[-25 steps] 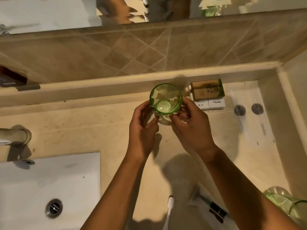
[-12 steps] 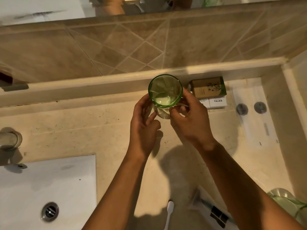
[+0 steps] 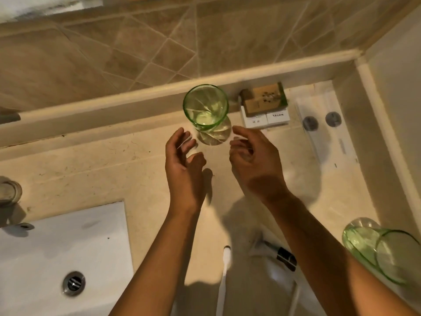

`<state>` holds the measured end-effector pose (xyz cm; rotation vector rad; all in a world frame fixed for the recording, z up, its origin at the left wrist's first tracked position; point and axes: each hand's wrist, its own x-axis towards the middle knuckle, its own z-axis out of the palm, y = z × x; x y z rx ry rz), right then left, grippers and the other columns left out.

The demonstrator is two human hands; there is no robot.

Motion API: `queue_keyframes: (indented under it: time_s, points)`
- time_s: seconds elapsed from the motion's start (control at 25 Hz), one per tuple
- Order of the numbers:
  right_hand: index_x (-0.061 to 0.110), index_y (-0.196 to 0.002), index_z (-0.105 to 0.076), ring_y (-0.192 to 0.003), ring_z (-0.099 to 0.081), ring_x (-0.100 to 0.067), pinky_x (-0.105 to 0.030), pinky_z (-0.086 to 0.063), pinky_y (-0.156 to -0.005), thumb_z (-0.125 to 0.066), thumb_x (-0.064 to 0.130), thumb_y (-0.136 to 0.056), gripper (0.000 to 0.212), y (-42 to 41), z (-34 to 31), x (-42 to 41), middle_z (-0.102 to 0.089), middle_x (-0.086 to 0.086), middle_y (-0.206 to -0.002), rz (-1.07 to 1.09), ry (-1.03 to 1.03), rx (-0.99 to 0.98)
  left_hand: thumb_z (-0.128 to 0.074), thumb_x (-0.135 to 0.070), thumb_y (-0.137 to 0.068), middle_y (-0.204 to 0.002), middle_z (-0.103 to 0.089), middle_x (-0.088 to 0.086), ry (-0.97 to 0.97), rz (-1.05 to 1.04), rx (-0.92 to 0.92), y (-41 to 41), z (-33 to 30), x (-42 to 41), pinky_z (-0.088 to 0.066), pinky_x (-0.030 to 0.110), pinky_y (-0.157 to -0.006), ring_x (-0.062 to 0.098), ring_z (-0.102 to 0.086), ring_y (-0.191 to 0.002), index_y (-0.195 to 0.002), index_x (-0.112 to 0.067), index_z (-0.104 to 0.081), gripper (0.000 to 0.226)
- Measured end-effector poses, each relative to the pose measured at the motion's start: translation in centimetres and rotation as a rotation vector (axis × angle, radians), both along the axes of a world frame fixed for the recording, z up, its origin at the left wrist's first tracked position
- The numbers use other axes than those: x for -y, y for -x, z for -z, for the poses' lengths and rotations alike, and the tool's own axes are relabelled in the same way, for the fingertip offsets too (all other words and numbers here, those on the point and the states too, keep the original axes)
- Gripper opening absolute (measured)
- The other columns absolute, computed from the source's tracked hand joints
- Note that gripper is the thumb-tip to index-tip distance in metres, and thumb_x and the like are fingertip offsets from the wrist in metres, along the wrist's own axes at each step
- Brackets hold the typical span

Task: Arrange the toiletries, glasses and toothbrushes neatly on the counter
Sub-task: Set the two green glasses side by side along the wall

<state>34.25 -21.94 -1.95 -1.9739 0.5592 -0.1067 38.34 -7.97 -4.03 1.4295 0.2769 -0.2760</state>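
Note:
A green glass [image 3: 205, 108] stands upright on the beige counter [image 3: 114, 169] near the back ledge. My left hand [image 3: 182, 165] and my right hand [image 3: 252, 160] hover just in front of it, one on each side, fingers apart and holding nothing. Right of the glass lies a brown toiletry box [image 3: 264, 99] on top of white boxes [image 3: 266, 118]. A second green glass [image 3: 382, 254] lies on its side at the front right. A white toothbrush [image 3: 224, 277] lies between my forearms, and a wrapped toothbrush [image 3: 282, 263] sits beside it.
A white sink basin [image 3: 45, 247] with a metal drain [image 3: 73, 282] fills the lower left, a tap [image 3: 9, 192] behind it. A white packet with two dark discs [image 3: 323, 126] lies at the right by the side wall. Tiled wall rises behind the ledge.
Both hands have let go of the upright green glass and drawn back toward me; the glass now stands alone on the counter.

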Motion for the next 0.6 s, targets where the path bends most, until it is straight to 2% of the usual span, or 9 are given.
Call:
queue_keyframes:
  time_s: [0.08, 0.16, 0.24, 0.32, 0.44, 0.6]
  points:
    - [0.010, -0.127, -0.064, -0.099, -0.065, -0.001, -0.010, -0.051, -0.086, -0.062, -0.001, -0.092, 0.037, 3.7, -0.6, -0.1, -0.067, 0.000, -0.117, 0.041, 0.013, 0.044, -0.054, -0.004, -0.083, -0.125, -0.067, 0.003, -0.083, 0.010, 0.021, 2.5, -0.9, 0.3, -0.054, 0.042, -0.099, 0.022, -0.065, -0.117, -0.121, -0.028, -0.060, 0.045]
    - [0.012, -0.114, -0.070, -0.094, -0.067, -0.003, -0.011, -0.051, -0.084, -0.061, -0.006, -0.088, 0.033, 7.9, -1.1, 0.3, -0.070, 0.001, -0.107, 0.090, 0.073, 0.052, -0.054, 0.005, -0.089, -0.113, -0.073, -0.003, -0.199, 0.120, 0.057, 5.6, -1.5, 1.0, -0.056, 0.041, -0.096, 0.017, -0.070, -0.107, -0.110, -0.028, -0.065, 0.041]
    - [0.017, -0.104, -0.072, -0.088, -0.068, -0.003, -0.011, -0.052, -0.078, -0.062, -0.003, -0.088, 0.028, 12.7, -1.8, 1.2, -0.071, 0.005, -0.100, 0.175, 0.138, 0.022, -0.052, 0.007, -0.090, -0.102, -0.075, -0.017, -0.254, 0.319, 0.106, 9.2, -2.3, 2.3, -0.055, 0.022, -0.083, 0.003, -0.072, -0.095, -0.103, -0.030, -0.068, 0.042]
    - [0.017, -0.098, -0.072, -0.085, -0.069, -0.007, -0.017, -0.053, -0.074, -0.061, 0.002, -0.088, 0.022, 17.7, -2.4, 2.4, -0.070, 0.007, -0.094, 0.274, 0.160, 0.006, -0.052, -0.004, -0.088, -0.098, -0.073, -0.025, -0.261, 0.555, 0.164, 12.7, -2.9, 4.1, -0.051, 0.009, -0.075, -0.004, -0.070, -0.091, -0.103, -0.028, -0.069, 0.033]
    - [0.021, -0.091, -0.073, -0.081, -0.068, -0.008, -0.016, -0.050, -0.068, -0.060, 0.002, -0.086, 0.024, 23.6, -2.9, 3.7, -0.071, 0.012, -0.087, 0.397, 0.163, -0.046, -0.052, -0.015, -0.086, -0.113, -0.073, -0.016, -0.226, 0.841, 0.202, 16.8, -3.5, 7.7, -0.056, 0.020, -0.087, -0.003, -0.067, -0.107, -0.118, -0.024, -0.069, 0.037]
    - [0.028, -0.081, -0.074, -0.073, -0.066, -0.004, -0.006, -0.042, -0.063, -0.060, 0.006, -0.080, 0.026, 28.7, -2.8, 3.8, -0.069, 0.017, -0.075, 0.510, 0.163, -0.094, -0.054, -0.013, -0.088, -0.146, -0.057, -0.003, -0.207, 1.031, 0.224, 19.8, -3.2, 11.9, -0.045, 0.028, -0.112, 0.005, -0.052, -0.134, -0.146, -0.015, -0.051, 0.058]
